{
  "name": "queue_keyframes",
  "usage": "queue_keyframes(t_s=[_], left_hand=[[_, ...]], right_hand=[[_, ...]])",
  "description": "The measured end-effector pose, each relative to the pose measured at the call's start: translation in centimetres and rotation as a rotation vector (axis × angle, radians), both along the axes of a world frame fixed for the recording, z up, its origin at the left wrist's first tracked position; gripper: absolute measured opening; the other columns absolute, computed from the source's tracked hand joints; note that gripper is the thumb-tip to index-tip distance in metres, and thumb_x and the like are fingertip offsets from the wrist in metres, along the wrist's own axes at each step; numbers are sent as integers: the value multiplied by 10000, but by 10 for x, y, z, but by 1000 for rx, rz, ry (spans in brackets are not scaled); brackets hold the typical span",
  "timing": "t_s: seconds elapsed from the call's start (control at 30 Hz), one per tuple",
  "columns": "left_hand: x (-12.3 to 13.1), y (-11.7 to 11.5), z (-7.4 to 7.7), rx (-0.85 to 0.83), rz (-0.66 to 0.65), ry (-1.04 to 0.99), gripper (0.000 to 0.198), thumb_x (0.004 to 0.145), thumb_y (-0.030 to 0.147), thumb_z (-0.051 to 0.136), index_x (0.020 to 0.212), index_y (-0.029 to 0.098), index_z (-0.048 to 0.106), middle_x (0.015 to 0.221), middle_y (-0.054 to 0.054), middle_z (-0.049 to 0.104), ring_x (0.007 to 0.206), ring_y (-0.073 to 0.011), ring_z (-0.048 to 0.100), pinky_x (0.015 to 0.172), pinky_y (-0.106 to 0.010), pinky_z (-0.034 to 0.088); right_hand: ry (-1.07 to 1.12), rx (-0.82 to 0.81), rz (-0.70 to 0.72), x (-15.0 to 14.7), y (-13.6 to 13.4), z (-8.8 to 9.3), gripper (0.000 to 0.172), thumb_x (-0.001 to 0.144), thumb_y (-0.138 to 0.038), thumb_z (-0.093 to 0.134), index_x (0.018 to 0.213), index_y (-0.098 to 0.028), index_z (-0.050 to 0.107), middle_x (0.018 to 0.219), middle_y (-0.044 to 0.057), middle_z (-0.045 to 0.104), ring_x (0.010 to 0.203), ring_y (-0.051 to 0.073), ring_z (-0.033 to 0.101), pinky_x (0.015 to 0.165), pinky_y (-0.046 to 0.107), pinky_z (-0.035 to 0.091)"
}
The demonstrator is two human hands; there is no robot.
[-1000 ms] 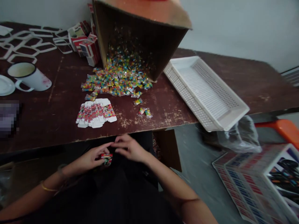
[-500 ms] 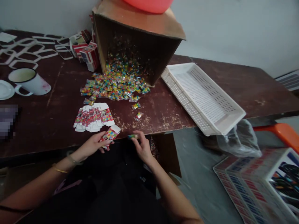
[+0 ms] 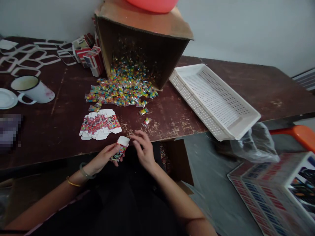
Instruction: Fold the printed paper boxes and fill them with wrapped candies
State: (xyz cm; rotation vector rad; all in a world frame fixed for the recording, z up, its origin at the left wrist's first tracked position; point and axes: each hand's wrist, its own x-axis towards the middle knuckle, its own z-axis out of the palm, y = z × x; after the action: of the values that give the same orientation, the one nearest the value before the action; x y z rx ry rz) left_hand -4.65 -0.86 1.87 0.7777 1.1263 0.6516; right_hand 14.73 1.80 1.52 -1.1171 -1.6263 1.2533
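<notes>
My left hand (image 3: 107, 156) is closed around a small printed candy box (image 3: 119, 152), held just off the table's front edge with its white end flap (image 3: 123, 141) standing up. Beside that flap is my right hand (image 3: 144, 149), fingers apart and curved, with nothing visible in them. Behind the box lies a fanned stack of flat printed cartons (image 3: 99, 124). Farther back, a heap of small clear packets of colourful candy (image 3: 123, 90) spills from a cardboard box (image 3: 145, 24) lying on its side. Two loose packets (image 3: 146, 122) sit near the right hand.
A white perforated plastic basket (image 3: 214, 101) sits at the right, overhanging the table edge. At the left are an enamel mug (image 3: 36, 90), a white lid (image 3: 7, 98) and rubber-band-like white frames (image 3: 29, 57). Below the table stands an open carton (image 3: 178, 160).
My right hand has moved left to the box's open end, and the candy packet it held is no longer visible. The left hand has shifted slightly right and tilted the box more upright.
</notes>
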Motion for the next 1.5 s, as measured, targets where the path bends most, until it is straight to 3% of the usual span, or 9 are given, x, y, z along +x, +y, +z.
queue_keyframes(t_s=[0.07,0.2,0.43,0.63,0.87,1.1,1.27,1.37,1.5], left_hand=[[0,0,-1,-78,49,-53,544,869,615,471,978,120,667,793,-93,688,676,-201,644,481,-258,509],[-3,3,-4,-90,22,-39,439,823,515,568,985,126,689,834,-97,715,739,-230,657,544,-297,543],[-8,10,-5,-17,37,20,317,812,377,586,997,154,717,943,-95,708,908,-261,623,641,-333,565],[-7,3,-6,51,-65,-160,352,859,361,569,1139,171,664,1004,-102,679,863,-237,626,698,-336,548],[-17,8,-5,216,-234,120,348,840,375,615,1136,196,657,803,-6,606,674,-152,540,629,-269,504],[-6,0,-5,-23,-99,-199,434,890,400,602,1276,203,573,1067,-104,626,900,-245,615,600,-284,528],[-2,9,3,1,-105,-206,499,867,376,653,1343,293,531,1390,-109,511,1223,-298,508,879,-400,537],[-24,20,2,58,53,-28,398,850,412,659,1202,227,633,1209,-113,618,1085,-261,589,837,-360,536],[-51,24,-7,56,238,62,319,818,432,682,993,165,672,825,-35,650,751,-166,617,635,-256,496]], right_hand=[[224,-342,-69,-4,-4,-12,243,881,-393,597,1038,-222,670,995,61,644,865,161,604,823,334,516],[457,-770,161,-13,0,-24,319,719,-368,748,963,-177,673,780,-6,635,562,72,541,614,234,510],[51,-92,251,-14,8,8,249,888,-318,602,1093,-252,728,1099,50,661,1013,168,612,933,330,474],[79,-165,171,-10,20,9,170,823,-351,694,918,-239,780,982,45,685,887,164,635,805,305,508],[99,-255,197,-13,21,-9,201,816,-360,706,960,-238,774,934,34,682,666,113,586,641,262,500],[-70,136,161,-9,2,-10,271,923,-308,596,1177,-292,690,1123,52,698,981,177,603,897,355,488],[-236,32,52,75,13,23,228,932,-312,574,1083,-261,736,1047,70,721,991,202,631,903,370,485],[-498,47,151,98,27,27,193,895,-337,622,982,-244,766,1052,84,712,996,228,623,915,398,469],[-497,306,298,26,58,-9,429,885,-359,643,1296,-246,599,1327,99,589,1198,227,530,1028,406,398]])
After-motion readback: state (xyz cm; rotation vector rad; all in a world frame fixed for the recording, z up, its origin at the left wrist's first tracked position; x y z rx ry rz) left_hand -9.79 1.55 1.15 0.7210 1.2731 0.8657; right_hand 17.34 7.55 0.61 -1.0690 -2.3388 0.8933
